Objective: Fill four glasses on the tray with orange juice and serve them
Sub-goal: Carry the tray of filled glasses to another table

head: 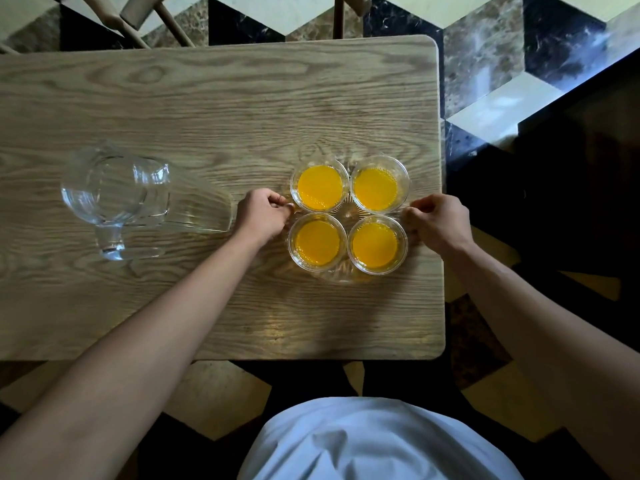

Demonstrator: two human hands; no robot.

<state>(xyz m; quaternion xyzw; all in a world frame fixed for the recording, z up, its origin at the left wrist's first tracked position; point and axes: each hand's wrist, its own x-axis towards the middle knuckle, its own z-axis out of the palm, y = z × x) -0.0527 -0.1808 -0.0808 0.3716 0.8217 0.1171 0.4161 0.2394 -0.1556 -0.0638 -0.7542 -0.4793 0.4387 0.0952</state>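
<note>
A: Nearest the body, a white garment [374,441], then two bare forearms reaching out over the near edge of the pale oak-grain wooden bench [214,109].

B: Grips?

A: Left hand [265,216] curled closed on the left rim of the round clear cut-glass tray [343,276]; right hand [438,221] pinched closed on its right rim. Opposite sides, level with the tray's middle. I judge that is for balance, so the load will not tip when lifted.

B: The load?

A: Four clear round glasses, packed two by two, rims touching or nearly so. Near-left glass [317,241], near-right glass [376,244], far-left glass [319,187], far-right glass [380,184]. All hold orange juice to much the same level. The tight cluster keeps weight central.

B: Tray position?

A: Right half of the bench, close to its right edge. Cannot tell whether it is resting or just lifted.

B: Anything else?

A: Clear glass pitcher [117,199], empty, well left of the tray, handle toward the near side. Parked clear of the lift, I judge. Beyond the far edge, wooden chair parts [152,19] on a marble-patterned floor [485,64].

B: Stage?

A: Filling looks done; serving remains.
</note>
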